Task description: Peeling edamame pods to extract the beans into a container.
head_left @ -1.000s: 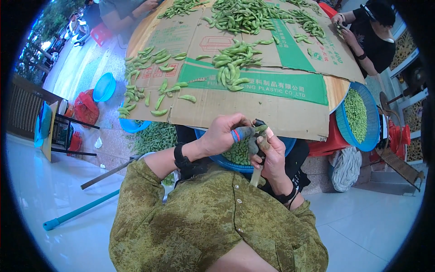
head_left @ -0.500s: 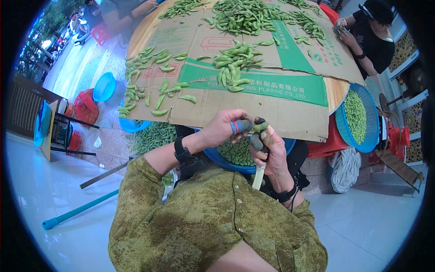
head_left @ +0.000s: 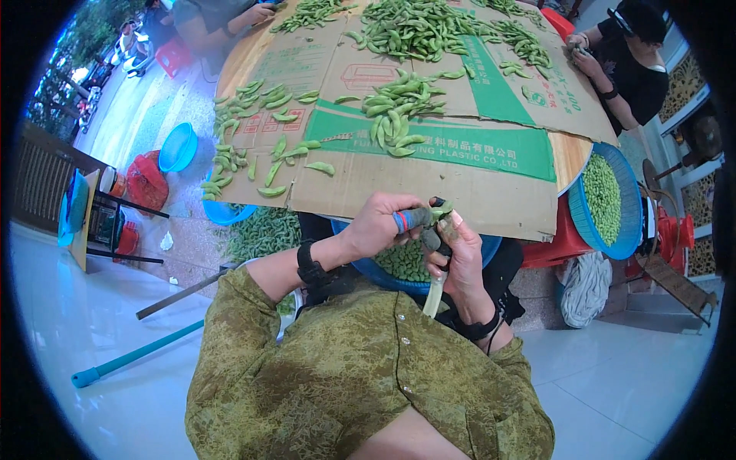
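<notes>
Above the near edge of the table, my left hand (head_left: 383, 222) pinches a green bean pod (head_left: 442, 212). Dark coverings wrap some fingertips, with blue and red banding on the left. My right hand (head_left: 461, 249) is closed round the other side of the pod, its thumb on top. A pale, narrow piece (head_left: 434, 297) hangs down out of the right hand; its upper end is hidden. Right under both hands sits a blue basin (head_left: 368, 268) of shelled green beans (head_left: 405, 263), partly covered by my wrists.
Flattened cardboard (head_left: 345, 188) covers the round table, with heaps of bean pods (head_left: 414, 31) on it. A blue basket (head_left: 636, 222) of beans stands right. Empty pods (head_left: 264, 234) lie on the floor at left, near a teal pole (head_left: 146, 355). Another person (head_left: 632, 69) works at far right.
My hands have shifted slightly, and the pod between them looks turned and opened along one side. The pale piece below my right hand has swung a little left.
</notes>
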`<state>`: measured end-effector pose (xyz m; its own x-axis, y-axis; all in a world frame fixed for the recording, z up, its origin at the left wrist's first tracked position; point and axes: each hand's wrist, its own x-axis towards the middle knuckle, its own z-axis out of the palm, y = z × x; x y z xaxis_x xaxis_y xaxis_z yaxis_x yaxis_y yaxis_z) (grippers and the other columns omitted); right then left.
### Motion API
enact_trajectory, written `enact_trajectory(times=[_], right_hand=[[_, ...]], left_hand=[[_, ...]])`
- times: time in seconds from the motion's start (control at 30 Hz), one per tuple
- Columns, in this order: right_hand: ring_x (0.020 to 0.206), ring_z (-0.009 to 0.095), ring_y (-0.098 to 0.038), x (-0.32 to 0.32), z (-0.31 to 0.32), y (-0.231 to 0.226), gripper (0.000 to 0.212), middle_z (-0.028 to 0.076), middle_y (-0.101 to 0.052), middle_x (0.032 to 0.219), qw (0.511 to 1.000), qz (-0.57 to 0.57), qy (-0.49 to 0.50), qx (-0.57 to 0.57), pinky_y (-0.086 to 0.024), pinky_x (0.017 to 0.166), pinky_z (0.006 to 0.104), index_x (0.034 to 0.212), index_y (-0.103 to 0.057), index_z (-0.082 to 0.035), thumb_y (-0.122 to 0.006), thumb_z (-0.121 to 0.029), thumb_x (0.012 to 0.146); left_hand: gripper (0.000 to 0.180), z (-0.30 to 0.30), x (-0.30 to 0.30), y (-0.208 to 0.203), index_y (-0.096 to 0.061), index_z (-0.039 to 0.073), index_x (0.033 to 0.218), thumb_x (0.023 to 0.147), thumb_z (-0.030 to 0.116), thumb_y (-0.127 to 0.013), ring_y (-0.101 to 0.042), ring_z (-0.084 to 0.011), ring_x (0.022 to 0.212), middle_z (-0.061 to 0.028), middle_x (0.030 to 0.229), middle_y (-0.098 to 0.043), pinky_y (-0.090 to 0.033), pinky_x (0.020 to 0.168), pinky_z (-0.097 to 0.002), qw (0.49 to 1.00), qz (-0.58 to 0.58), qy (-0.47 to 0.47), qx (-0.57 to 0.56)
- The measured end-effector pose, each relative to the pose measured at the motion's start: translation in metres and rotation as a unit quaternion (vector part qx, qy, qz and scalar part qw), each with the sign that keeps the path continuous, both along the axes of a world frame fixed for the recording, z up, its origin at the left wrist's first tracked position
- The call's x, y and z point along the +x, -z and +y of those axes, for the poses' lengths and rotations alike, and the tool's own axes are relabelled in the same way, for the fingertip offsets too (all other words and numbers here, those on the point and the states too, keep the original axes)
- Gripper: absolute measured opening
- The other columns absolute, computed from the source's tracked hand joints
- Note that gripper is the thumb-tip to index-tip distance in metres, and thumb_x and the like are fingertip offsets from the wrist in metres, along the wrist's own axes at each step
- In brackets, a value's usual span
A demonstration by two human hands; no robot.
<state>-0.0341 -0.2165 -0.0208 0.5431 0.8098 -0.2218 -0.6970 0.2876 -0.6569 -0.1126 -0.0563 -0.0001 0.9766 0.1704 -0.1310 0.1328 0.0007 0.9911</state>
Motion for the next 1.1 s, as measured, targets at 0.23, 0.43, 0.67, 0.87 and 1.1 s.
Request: enact_trajectory(times=[0.23, 0.43, 0.67, 0.87, 1.1], right_hand=[[0.05, 0.004, -0.044, 0.002, 0.001, 0.016, 0.022, 0.0, -0.058, 0.077, 0.968, -0.224, 0.077, -0.081, -0.035, 0.043, 0.0185, 0.112, -0.057, -0.001, -0.057, -0.009, 0.091], [0.069, 0.007, -0.054, 0.009, 0.0, 0.013, 0.035, 0.001, -0.059, 0.08, 0.866, -0.456, 0.13, -0.161, -0.045, 0.061, 0.0226, 0.112, -0.055, 0.002, -0.068, -0.001, 0.079], [0.065, 0.021, -0.06, 0.02, 0.002, 0.022, 0.028, 0.012, -0.059, 0.078, 0.759, -0.614, 0.138, -0.165, -0.047, 0.06, 0.0294, 0.099, -0.056, 0.002, -0.065, 0.002, 0.073], [0.056, 0.02, -0.057, 0.016, 0.004, 0.023, 0.022, 0.011, -0.059, 0.071, 0.731, -0.639, 0.144, -0.193, -0.045, 0.054, 0.0311, 0.094, -0.056, 0.001, -0.063, 0.002, 0.073], [0.056, 0.003, -0.051, 0.009, 0.003, 0.015, 0.009, -0.003, -0.054, 0.067, 0.917, -0.348, 0.102, -0.169, -0.042, 0.047, 0.0207, 0.092, -0.056, -0.001, -0.057, 0.001, 0.083]], left_hand=[[0.016, -0.004, -0.003, 0.014, -0.06, 0.0, 0.098, 0.088, 0.01, -0.055, -0.062, -0.0289, 0.064, -0.014, 0.073, -0.061, -0.047, 0.057, -0.0348, 0.96, -0.172, -0.004, 0.221], [0.023, -0.005, -0.01, 0.01, -0.055, 0.0, 0.103, 0.08, 0.004, -0.057, -0.06, -0.0399, 0.077, -0.0198, 0.082, -0.06, -0.048, 0.064, -0.0438, 0.915, -0.203, 0.033, 0.347], [0.025, -0.006, -0.014, 0.011, -0.054, 0.0, 0.102, 0.077, 0.001, -0.057, -0.061, -0.0394, 0.078, -0.0205, 0.082, -0.06, -0.048, 0.064, -0.0441, 0.916, -0.203, 0.054, 0.342], [0.029, -0.003, -0.017, 0.012, -0.054, 0.0, 0.104, 0.075, 0.001, -0.058, -0.06, -0.04, 0.078, -0.0223, 0.084, -0.06, -0.049, 0.064, -0.0433, 0.92, -0.175, 0.073, 0.343], [0.032, -0.015, -0.018, 0.004, -0.057, 0.003, 0.115, 0.085, 0.008, -0.065, -0.062, -0.0161, 0.083, -0.0062, 0.093, -0.064, -0.049, 0.073, -0.0287, 0.994, -0.06, 0.041, -0.082]])
